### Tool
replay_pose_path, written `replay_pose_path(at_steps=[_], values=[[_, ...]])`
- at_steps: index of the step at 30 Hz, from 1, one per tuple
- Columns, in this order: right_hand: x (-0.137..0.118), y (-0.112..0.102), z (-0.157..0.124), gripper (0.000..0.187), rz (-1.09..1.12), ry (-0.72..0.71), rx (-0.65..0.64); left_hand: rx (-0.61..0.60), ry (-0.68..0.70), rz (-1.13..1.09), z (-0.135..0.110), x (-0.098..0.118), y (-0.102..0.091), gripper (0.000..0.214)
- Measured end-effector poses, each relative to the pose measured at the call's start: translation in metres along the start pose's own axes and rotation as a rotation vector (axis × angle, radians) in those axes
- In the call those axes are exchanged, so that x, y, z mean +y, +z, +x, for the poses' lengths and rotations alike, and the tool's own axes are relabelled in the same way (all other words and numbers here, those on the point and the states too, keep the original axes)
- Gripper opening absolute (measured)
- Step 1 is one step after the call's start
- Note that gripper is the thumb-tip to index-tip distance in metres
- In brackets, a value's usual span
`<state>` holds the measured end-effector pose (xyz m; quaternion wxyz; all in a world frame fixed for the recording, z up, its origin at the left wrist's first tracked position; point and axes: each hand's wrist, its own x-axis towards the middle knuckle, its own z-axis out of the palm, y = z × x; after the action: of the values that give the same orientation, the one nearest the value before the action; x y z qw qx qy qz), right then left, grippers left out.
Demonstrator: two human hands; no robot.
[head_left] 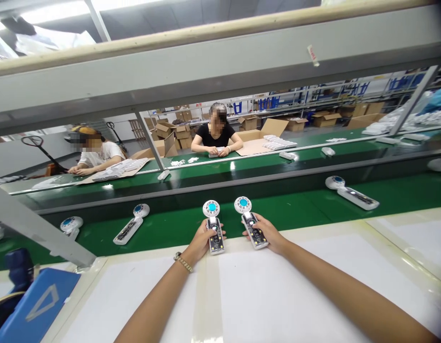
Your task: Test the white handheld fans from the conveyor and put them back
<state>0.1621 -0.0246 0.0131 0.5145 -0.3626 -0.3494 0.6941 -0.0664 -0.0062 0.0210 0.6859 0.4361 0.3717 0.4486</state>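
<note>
My left hand (202,238) is closed around a white device with a round head (211,208), a blue disc in that head and an exposed dark circuit board on its handle; the thumb rests on the board. A matching device (258,233) is gripped by my right hand (270,234), thumb on its board too, its head tilted left. Both are held side by side, heads pointing away, over the near edge of the green conveyor belt (177,228). More of the same kind lie on the belt: one device (129,229) to the left, another (358,197) to the right.
White worktable (263,295) under my forearms. A metal post (37,214) and a blue stool (37,305) stand at left. Overhead runs a grey beam (206,71). Across the line, two people work beside cardboard boxes (273,127) and white parts (277,143).
</note>
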Motion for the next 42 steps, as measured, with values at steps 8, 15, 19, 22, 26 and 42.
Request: replay_pose_path(at_steps=[8, 15, 19, 22, 26, 42], values=[[0.002, -0.003, 0.001, 0.044, -0.082, -0.012, -0.035, 0.044, 0.012, 0.038, 0.000, 0.001, 0.002, 0.038], [0.008, -0.005, 0.005, 0.050, -0.075, -0.055, -0.053, -0.033, -0.039, 0.008, 0.000, 0.002, -0.001, 0.039], [0.003, -0.004, -0.001, 0.054, -0.170, -0.006, -0.036, -0.052, -0.052, 0.020, -0.001, 0.003, 0.001, 0.037], [0.001, -0.003, -0.002, 0.051, -0.196, 0.010, -0.015, -0.046, -0.063, 0.008, -0.001, 0.003, 0.002, 0.036], [0.007, -0.009, 0.004, 0.046, -0.116, 0.011, -0.028, -0.012, -0.022, -0.003, -0.001, 0.001, 0.003, 0.040], [0.008, -0.010, 0.008, 0.039, 0.006, 0.052, 0.002, 0.021, -0.031, 0.003, -0.002, 0.003, 0.005, 0.043]])
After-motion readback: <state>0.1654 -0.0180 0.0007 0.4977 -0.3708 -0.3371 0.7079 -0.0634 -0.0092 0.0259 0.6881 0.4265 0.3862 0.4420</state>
